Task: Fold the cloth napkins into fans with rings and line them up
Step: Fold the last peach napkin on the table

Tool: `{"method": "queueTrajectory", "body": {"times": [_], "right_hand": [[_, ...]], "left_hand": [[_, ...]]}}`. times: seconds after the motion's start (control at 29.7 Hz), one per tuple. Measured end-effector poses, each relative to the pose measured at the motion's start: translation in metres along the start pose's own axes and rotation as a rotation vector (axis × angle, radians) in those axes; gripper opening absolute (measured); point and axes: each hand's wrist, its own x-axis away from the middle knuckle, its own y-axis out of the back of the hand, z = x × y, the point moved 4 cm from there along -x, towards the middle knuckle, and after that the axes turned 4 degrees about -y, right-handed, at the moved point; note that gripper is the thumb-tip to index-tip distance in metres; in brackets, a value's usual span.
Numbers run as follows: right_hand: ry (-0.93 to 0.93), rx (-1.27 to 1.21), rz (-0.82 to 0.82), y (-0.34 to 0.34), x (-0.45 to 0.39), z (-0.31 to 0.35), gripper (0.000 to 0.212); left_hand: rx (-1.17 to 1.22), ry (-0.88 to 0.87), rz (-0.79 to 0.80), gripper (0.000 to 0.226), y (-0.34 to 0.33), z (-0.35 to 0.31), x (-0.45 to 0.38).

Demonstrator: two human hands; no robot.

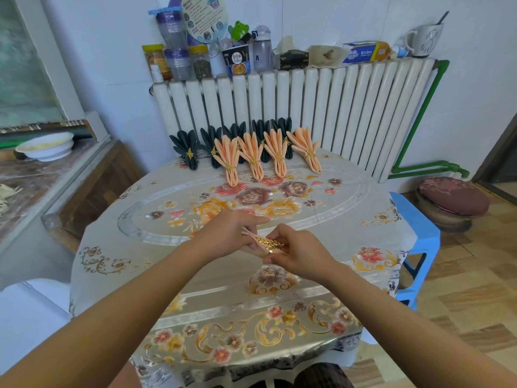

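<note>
My left hand [226, 233] grips a folded peach napkin [249, 233], of which only a thin pleated edge shows between my fingers. Against that napkin, my right hand [296, 250] pinches a gold leaf-shaped ring [272, 244]. Both hands hover just above the middle of the flowered table [335, 233]. At the far edge stand two rows of finished fans with gold rings: several dark napkin fans [186, 148] at the back and several peach napkin fans [253, 155] in front of them.
A white radiator [321, 107] runs behind the table, its top crowded with jars, a bottle, a tissue box and a mug. A blue stool [419, 233] stands at the table's right. A low wooden cabinet [92, 180] with a white bowl [46, 145] is on the left.
</note>
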Motion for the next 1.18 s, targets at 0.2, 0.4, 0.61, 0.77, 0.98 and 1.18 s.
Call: {"method": "queueTrajectory", "body": {"times": [0.2, 0.4, 0.61, 0.77, 0.98, 1.18], "right_hand": [[-0.06, -0.051, -0.029, -0.007, 0.004, 0.001, 0.039], [-0.262, -0.045, -0.141, -0.037, 0.007, -0.006, 0.032], [-0.353, 0.064, -0.268, -0.055, 0.014, -0.005, 0.039], [-0.338, 0.068, -0.241, -0.059, 0.013, 0.001, 0.044], [-0.4, -0.208, -0.212, -0.051, -0.004, 0.003, 0.043], [-0.427, -0.3, -0.148, -0.047, -0.031, 0.001, 0.03]], "left_hand": [[0.025, -0.007, -0.021, 0.045, -0.006, 0.009, -0.001], [-0.362, -0.084, -0.066, 0.06, -0.029, 0.029, 0.0], [-0.323, 0.246, -0.318, 0.07, -0.025, 0.041, 0.022], [-0.152, 0.396, -0.554, 0.071, -0.025, 0.042, 0.041], [0.752, 0.827, -0.453, 0.047, -0.052, 0.056, 0.051], [0.825, 0.815, -0.473, 0.043, -0.064, 0.052, 0.04]]}}
